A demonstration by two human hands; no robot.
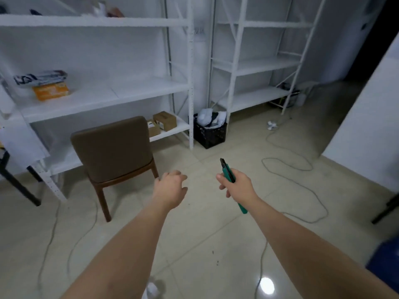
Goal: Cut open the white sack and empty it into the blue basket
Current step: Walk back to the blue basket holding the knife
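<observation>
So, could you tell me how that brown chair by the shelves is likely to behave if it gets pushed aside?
The brown chair would probably slide rather than roll: it stands on plain wooden legs on glossy floor tiles. Pushed high on its padded backrest, it might tip. A grey cable lies beside its legs and could snag.

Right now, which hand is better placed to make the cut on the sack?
Right. The right hand already grips the green utility knife, tip pointing forward. The left hand holds nothing, fingers loosely curled, so it could steady the sack. No white sack is clearly in view yet.
</observation>
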